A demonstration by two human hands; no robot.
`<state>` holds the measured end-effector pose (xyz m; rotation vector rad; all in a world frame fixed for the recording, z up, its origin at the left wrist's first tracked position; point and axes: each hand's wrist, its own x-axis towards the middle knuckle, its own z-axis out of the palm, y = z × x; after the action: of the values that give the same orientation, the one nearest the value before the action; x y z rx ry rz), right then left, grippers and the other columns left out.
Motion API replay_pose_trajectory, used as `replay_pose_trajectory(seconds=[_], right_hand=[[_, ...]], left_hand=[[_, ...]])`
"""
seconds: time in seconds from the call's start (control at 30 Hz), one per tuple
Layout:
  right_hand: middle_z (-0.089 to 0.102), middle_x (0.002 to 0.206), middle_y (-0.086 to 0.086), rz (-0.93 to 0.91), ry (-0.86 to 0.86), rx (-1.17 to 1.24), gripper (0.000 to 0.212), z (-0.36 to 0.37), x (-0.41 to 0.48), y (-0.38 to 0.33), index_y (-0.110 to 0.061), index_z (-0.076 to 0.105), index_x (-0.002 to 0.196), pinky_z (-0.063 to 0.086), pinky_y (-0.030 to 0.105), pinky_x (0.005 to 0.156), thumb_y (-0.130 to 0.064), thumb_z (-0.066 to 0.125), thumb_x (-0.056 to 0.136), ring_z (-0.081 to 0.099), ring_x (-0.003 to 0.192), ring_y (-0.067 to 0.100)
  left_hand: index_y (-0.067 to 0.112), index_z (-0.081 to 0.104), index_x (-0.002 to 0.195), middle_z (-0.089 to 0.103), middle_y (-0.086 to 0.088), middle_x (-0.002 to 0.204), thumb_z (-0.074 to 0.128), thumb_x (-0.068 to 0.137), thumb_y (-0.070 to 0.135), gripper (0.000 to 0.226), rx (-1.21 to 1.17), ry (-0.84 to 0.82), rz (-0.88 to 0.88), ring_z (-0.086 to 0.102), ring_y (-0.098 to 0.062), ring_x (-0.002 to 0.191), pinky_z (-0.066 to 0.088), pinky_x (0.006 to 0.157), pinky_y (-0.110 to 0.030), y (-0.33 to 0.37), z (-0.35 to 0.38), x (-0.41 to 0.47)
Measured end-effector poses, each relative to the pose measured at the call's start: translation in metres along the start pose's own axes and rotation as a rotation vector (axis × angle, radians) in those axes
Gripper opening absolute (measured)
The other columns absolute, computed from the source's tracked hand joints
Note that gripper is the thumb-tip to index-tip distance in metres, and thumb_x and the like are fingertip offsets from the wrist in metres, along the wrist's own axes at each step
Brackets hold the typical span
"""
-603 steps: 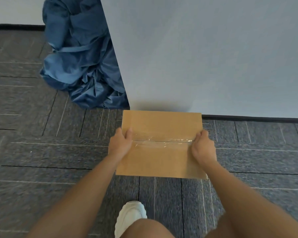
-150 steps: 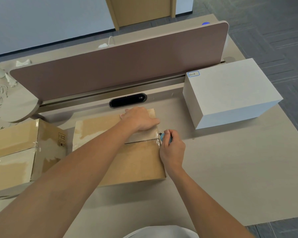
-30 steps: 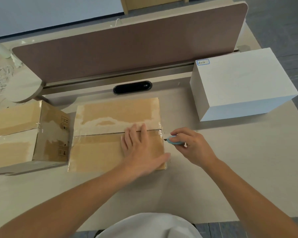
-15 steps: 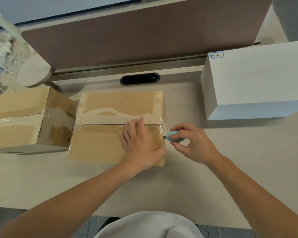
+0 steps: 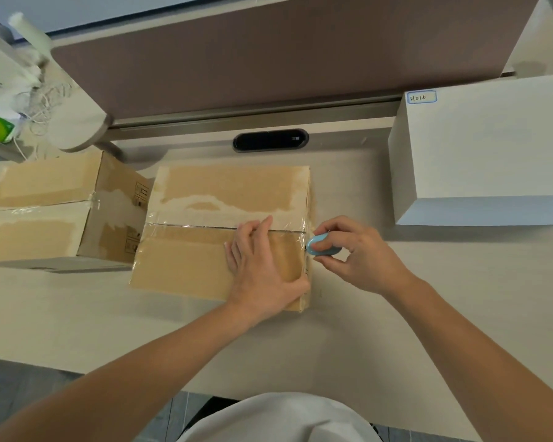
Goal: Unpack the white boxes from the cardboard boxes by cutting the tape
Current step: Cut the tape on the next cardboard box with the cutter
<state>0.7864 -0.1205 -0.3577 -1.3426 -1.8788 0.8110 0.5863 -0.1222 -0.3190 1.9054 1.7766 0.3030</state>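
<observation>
My left hand (image 5: 262, 266) flat, fingers straight, pressing near flap of taped cardboard box (image 5: 198, 260) at tabletop (image 5: 428, 314) centre. My right hand (image 5: 361, 253) pinches small blue cutter (image 5: 323, 245), tip against box's right end by tape seam (image 5: 189, 225). Second cardboard box (image 5: 45, 205) just left. Labelled white box (image 5: 486, 148) far right.

I see taped cardboard box (image 5: 230, 189) lying flat, second box (image 5: 42, 186) just left, white box (image 5: 492, 148) right, blue cutter (image 5: 321, 245) at seam's (image 5: 192, 225) right end.
</observation>
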Motion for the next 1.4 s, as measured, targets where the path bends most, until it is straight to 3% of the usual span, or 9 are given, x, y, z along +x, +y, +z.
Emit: replay_pose_trajectory(seconds=[0.1,0.2,0.3,0.6,0.73,0.87,0.97,1.23,1.4], right_hand=[[0.065,0.107,-0.001,-0.025,0.003,-0.030,0.015,-0.006,0.007,0.004,-0.015,0.078,0.091,0.053,0.019,0.074,-0.011,0.083,0.077,0.062,0.084,0.008],[0.066,0.104,0.004,-0.025,0.081,-0.048,0.016,-0.015,0.020,0.012,-0.009,0.078,0.089,0.049,0.009,0.077,-0.006,0.084,0.074,0.061,0.078,0.004],[0.064,0.107,0.001,0.017,0.101,-0.074,0.017,-0.024,0.033,0.017,-0.010,0.077,0.091,0.053,0.015,0.077,-0.007,0.083,0.076,0.061,0.073,0.002],[0.064,0.102,-0.005,0.119,0.163,0.089,0.019,-0.024,0.036,0.002,-0.019,0.075,0.095,0.050,0.012,0.078,-0.013,0.082,0.079,0.063,0.091,0.007],[0.067,0.093,-0.009,0.281,0.218,0.174,0.011,-0.024,0.047,-0.017,-0.024,0.071,0.095,0.055,0.023,0.071,-0.023,0.076,0.086,0.065,0.083,0.012],[0.067,0.084,-0.006,0.399,0.262,0.222,0.005,-0.014,0.056,-0.039,-0.033,0.062,0.090,0.060,0.040,0.071,-0.033,0.062,0.095,0.067,0.068,0.011],[0.067,0.088,-0.004,0.422,0.291,0.228,0.007,-0.001,0.064,-0.054,-0.036,0.060,0.090,0.059,0.046,0.073,-0.038,0.060,0.096,0.069,0.074,0.016],[0.066,0.092,-0.005,0.536,0.286,0.088,0.015,0.024,0.077,-0.079,-0.032,0.061,0.100,0.059,0.046,0.078,-0.045,0.055,0.097,0.067,0.086,0.017],[0.064,0.096,-0.006,0.597,0.287,0.039,0.020,0.030,0.079,-0.090,-0.027,0.063,0.105,0.060,0.040,0.080,-0.044,0.055,0.097,0.065,0.088,0.016]], left_hand=[[0.023,0.016,0.153,0.018,0.002,0.145,0.066,0.056,0.058,0.114,0.047,-0.029,-0.004,0.014,-0.028,0.148,0.002,0.122,-0.051,0.001,-0.001,0.000],[0.023,0.013,0.153,0.015,0.003,0.146,0.063,0.057,0.059,0.114,0.100,-0.039,0.008,0.013,-0.031,0.148,0.003,0.121,-0.053,0.002,-0.001,0.000],[0.023,0.011,0.153,0.014,0.002,0.147,0.062,0.058,0.059,0.114,0.101,-0.043,0.004,0.010,-0.030,0.149,0.001,0.122,-0.052,0.002,-0.001,-0.001],[0.029,0.011,0.152,0.009,0.002,0.149,0.055,0.063,0.064,0.104,0.113,-0.064,-0.013,0.002,-0.023,0.148,0.000,0.122,-0.048,0.002,-0.004,0.001],[0.029,0.027,0.150,0.014,-0.002,0.152,0.047,0.071,0.068,0.090,0.127,0.030,-0.103,0.017,-0.027,0.142,0.014,0.119,-0.045,-0.014,-0.027,0.011],[0.021,0.020,0.154,0.008,-0.014,0.159,0.049,0.086,0.064,0.085,0.134,0.108,-0.318,0.009,-0.034,0.147,0.009,0.119,-0.050,-0.056,-0.064,0.028],[0.016,0.014,0.155,0.011,-0.016,0.160,0.050,0.091,0.061,0.086,-0.001,0.096,-0.523,0.012,-0.037,0.146,0.015,0.117,-0.053,-0.084,-0.088,0.030],[0.016,0.017,0.155,0.023,-0.015,0.154,0.050,0.087,0.066,0.091,-0.175,0.081,-0.577,0.026,-0.040,0.139,0.028,0.113,-0.055,-0.110,-0.110,0.041],[0.018,0.021,0.154,0.024,-0.016,0.151,0.055,0.091,0.057,0.081,-0.166,0.152,-0.535,0.022,-0.039,0.138,0.022,0.112,-0.053,-0.111,-0.105,0.036]])
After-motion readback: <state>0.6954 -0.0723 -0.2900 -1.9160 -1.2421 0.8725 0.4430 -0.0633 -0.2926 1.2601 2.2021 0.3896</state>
